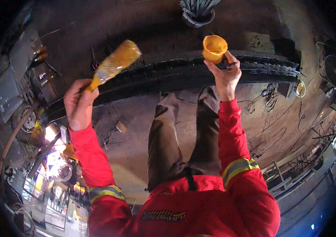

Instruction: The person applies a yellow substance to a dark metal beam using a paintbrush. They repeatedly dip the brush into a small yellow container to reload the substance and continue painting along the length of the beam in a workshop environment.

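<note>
My left hand (82,102) is closed around the narrow end of a yellow, bottle-shaped object (116,62). Its shiny, partly clear wide end points up and to the right; what it contains, I cannot tell. On the right, my right hand (227,73) grips a small orange-yellow cup (214,48) between thumb and fingers. The cup's round mouth faces me, and its inside looks streaked. Both objects are held apart, above a long black beam (168,75) that runs across the floor in front of my feet.
Beyond the beam stands a bucket (198,19) filled with thin strips. Cables (270,103) and a yellow-rimmed round item (301,89) lie on the right. Equipment and a grey panel (8,94) crowd the left side. A small tan block (121,126) rests near my left forearm.
</note>
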Demonstrator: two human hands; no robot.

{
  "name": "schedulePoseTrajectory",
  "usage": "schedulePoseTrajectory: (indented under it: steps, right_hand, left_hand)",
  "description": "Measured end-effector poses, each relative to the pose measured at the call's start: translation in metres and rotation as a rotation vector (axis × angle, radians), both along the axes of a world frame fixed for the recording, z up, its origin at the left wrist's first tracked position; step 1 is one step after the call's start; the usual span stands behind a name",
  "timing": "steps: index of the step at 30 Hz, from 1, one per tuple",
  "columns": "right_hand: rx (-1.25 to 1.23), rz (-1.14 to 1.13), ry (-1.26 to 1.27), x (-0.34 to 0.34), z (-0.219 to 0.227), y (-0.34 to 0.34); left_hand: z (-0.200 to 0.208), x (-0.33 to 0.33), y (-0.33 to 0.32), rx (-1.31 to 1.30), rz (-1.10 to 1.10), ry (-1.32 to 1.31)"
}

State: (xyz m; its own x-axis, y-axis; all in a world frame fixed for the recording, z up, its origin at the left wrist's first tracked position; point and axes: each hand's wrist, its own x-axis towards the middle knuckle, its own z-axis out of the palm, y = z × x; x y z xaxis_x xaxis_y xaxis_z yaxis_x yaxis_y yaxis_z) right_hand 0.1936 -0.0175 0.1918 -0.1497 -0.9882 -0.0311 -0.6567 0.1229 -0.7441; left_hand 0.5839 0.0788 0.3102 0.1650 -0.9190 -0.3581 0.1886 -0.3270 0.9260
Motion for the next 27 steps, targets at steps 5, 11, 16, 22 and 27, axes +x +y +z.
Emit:
schedulePoseTrajectory:
  steps: [5,11,16,22,27]
  right_hand:
    - [-0.04,-0.054,-0.06,-0.04,-0.041,0.012]
    - [-0.074,-0.056,-0.169,-0.042,-0.077,0.003]
    - [-0.113,-0.06,-0.325,-0.021,-0.102,-0.006]
    - [-0.013,-0.016,-0.376,0.0,-0.124,-0.004]
    - [-0.013,0.047,-0.356,0.012,-0.141,-0.011]
  left_hand:
    - [-0.082,-0.032,0.005,0.33,-0.28,-0.297]
    - [-0.18,-0.031,-0.001,0.321,-0.56,-0.647]
    - [-0.221,-0.013,0.0,0.409,-0.629,-0.648]
    - [-0.25,-0.002,0.011,0.447,-0.715,-0.783]
    - [-0.268,-0.016,0.033,0.415,-0.782,-0.839]
